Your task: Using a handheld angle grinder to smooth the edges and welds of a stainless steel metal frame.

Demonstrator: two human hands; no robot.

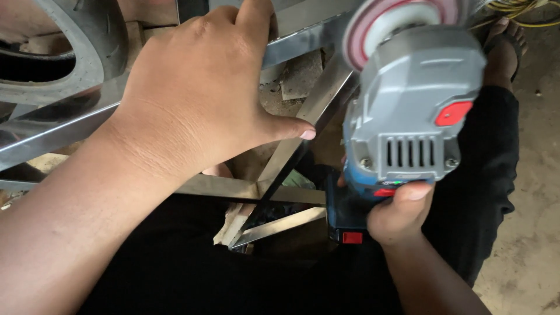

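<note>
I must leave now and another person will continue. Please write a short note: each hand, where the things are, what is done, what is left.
Left hand: flat on the shiny metal frame, steadying it.
Right hand: gripping the grey and blue cordless grinder; its disc is at the frame's upper bar.
Frame lies across the lap, a tyre behind it.
Done: bars already look polished.
Left: cannot tell which spots remain.

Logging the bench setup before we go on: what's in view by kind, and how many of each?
Hands: 2, left hand on the metal frame, right hand holding the grinder
Angle grinder: 1
Metal frame of shiny bars: 1
Tyre: 1
Yellow cable bundle: 1
Total: 6
</note>
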